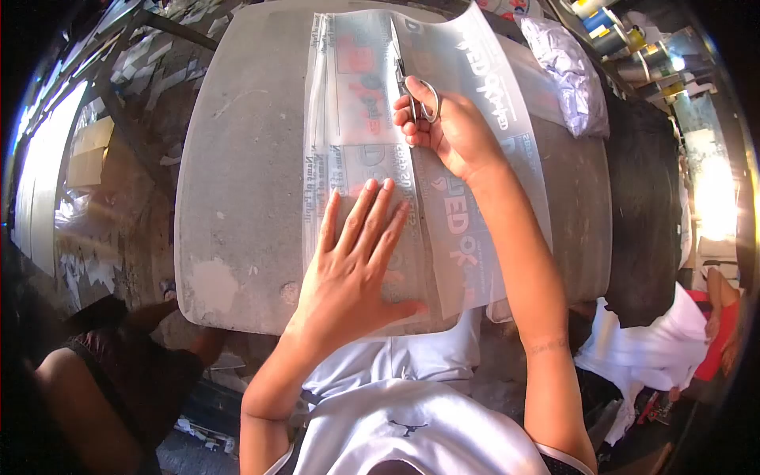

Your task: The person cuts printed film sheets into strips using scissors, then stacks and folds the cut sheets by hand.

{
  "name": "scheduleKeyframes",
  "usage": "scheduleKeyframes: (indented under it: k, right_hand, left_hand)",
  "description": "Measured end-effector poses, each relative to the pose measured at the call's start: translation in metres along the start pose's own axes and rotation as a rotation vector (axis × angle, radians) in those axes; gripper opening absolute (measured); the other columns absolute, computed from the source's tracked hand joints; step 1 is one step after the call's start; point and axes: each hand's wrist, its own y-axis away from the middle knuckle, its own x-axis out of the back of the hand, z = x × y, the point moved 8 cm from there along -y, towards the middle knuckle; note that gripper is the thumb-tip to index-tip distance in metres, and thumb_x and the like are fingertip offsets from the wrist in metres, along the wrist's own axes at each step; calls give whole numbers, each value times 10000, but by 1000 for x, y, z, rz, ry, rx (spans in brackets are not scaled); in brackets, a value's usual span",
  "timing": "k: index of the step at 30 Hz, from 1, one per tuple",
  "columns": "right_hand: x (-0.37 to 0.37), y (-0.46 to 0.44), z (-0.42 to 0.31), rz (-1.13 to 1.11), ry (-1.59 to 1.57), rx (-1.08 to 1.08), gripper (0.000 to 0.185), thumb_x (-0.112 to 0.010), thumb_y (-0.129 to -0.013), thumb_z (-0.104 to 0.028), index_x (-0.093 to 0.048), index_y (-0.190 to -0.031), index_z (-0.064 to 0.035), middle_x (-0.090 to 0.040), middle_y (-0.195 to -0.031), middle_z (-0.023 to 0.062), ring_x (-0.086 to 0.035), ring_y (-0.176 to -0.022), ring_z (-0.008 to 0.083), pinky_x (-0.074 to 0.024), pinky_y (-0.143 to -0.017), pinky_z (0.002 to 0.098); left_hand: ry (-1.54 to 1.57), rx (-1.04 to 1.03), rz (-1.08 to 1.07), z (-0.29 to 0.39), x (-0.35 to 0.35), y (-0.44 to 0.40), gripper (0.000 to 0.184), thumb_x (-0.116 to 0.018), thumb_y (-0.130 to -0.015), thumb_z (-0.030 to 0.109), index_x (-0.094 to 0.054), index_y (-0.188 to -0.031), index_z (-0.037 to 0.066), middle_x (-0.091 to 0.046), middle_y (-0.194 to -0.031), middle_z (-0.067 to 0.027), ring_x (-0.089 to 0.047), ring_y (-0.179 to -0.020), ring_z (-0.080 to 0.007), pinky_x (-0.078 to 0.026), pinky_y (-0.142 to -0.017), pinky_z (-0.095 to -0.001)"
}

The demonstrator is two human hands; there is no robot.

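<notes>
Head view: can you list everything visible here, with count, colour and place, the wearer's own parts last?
Scissors: one, silver, in the right hand
Printed plastic sheeting: layers uncountable, translucent with red, blue and white print, on the table
Table: one, grey, centre
Wrapped bundle: one, whitish, table's upper right
Spools: several, blue, yellow and white, upper right
Scraps: many, pale, left
Dark cloth: uncountable, black, right
White cloth: uncountable, white, lower right
Other people: at least two, one in dark clothes lower left, one in red lower right
Shirt: one, white, bottom
Left hand: one, flat on the sheeting
Right hand: one, gripping the scissors
</notes>
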Motion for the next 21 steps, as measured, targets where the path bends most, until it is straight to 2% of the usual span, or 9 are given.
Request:
scheduleKeyframes:
  k: [15, 17, 21]
  right_hand:
    - [4, -17, -2, -16, -2, 4, 433, -728, -996, -427, -681, -990, 3, -682, -866, 58, -631, -710, 108, -541, -668, 241]
    - [4, -20, -5, -21, 26, 11, 410, -710, -1008, -429, -693, -958, -22, -719, -843, 64, -675, -708, 127, -569, -683, 266]
    - [4, -23, -6, -24, 19, -6, 410, -708, -1010, -426, -693, -954, -20, -719, -844, 69, -674, -708, 129, -568, -677, 268]
  left_hand:
    - [-15, 11, -3, 0, -1, 0, 1272, -856, -621, 703, -381, -1607, 57, -279, -1707, -177, -201, -1608, -328, -76, -1323, -545]
    - [-3, 7, -1, 0, 0, 0, 1265, -864, -620, 681, -381, -1606, 53, -283, -1704, -181, -207, -1606, -330, -81, -1320, -550]
    - [0, 5, -1, 1, 0, 0, 1248, -870, -624, 656, -387, -1601, 47, -291, -1700, -183, -209, -1606, -332, -85, -1318, -556]
